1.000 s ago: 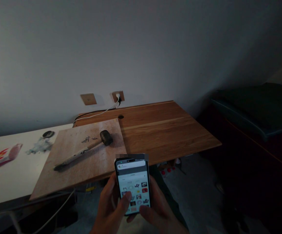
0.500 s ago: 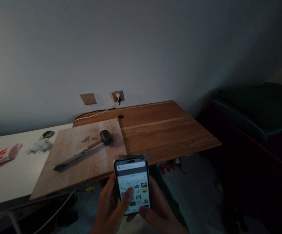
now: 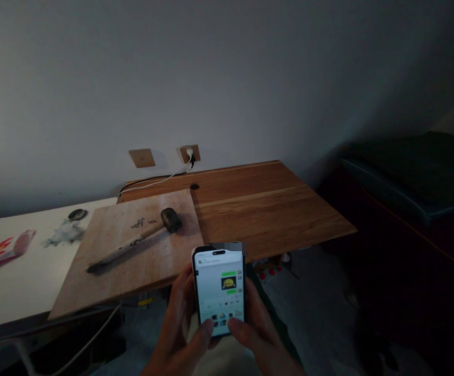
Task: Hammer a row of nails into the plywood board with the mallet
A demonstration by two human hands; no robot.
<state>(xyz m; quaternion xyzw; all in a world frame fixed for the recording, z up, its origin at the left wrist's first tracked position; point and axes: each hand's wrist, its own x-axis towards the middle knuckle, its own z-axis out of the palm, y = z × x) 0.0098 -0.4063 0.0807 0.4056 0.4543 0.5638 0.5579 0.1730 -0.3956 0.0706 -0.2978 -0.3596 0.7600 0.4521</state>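
Observation:
A lit smartphone (image 3: 219, 287) is held upright in front of me, below the table's front edge. My left hand (image 3: 179, 334) wraps its left side, thumb at the screen's bottom. My right hand (image 3: 256, 334) cups the right side, thumb also on the lower screen. The screen displays a chat page with green bubbles. Beyond the phone, a mallet (image 3: 140, 237) with a dark head and pale handle lies on a loose wooden board (image 3: 132, 261).
A few small screws (image 3: 140, 223) lie beside the mallet head. The board rests partly on a brown wooden desk (image 3: 269, 209) and a white table (image 3: 15, 282) bearing a red-and-white packet (image 3: 1, 249). A white cable (image 3: 160, 181) runs to a wall socket (image 3: 189, 153). Dark furniture (image 3: 407, 172) stands right.
The phone has shifted slightly up and right, and its screen changed from a grid of pictures to a chat page. My left thumb dropped from mid-screen to the bottom.

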